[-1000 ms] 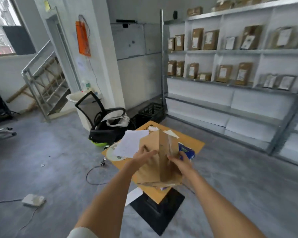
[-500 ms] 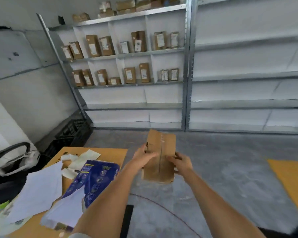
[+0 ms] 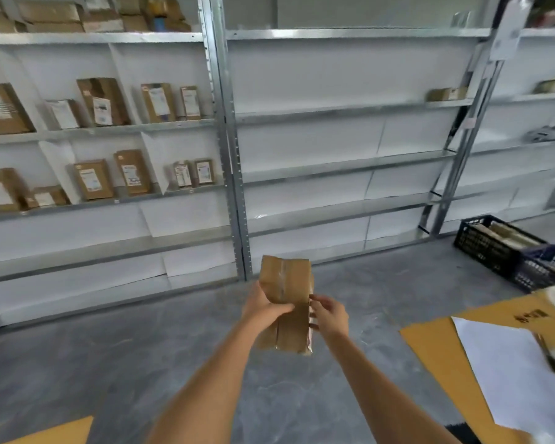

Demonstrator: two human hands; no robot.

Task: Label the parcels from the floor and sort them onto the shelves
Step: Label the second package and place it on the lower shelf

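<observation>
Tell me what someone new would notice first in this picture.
First, the brown parcel held upright at centre, the left hand gripping its side and the right hand at its edge. Behind it stand metal shelves: labelled boxes fill the left bay, while the middle bay is almost bare. A dark crate sits on the floor at right.
</observation>
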